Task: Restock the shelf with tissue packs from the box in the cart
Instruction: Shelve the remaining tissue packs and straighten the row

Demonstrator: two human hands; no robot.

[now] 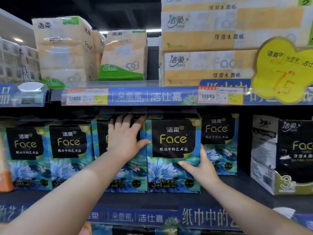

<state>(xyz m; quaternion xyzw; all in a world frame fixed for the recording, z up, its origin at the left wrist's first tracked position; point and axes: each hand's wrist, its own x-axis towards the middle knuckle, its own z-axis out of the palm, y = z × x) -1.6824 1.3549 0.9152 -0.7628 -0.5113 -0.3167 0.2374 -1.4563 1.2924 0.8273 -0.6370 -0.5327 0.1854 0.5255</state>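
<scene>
The right hand [201, 168] has its grip clamped on the middle tissue pack's [172, 150] right edge, probably squaring it. To its left, the left hand [125, 141], fingers spread, steadies the neighbour pack [135, 168].

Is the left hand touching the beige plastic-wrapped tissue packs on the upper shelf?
No, the left hand lies on a blue and black floral tissue pack on the lower shelf, below the beige packs.
</scene>
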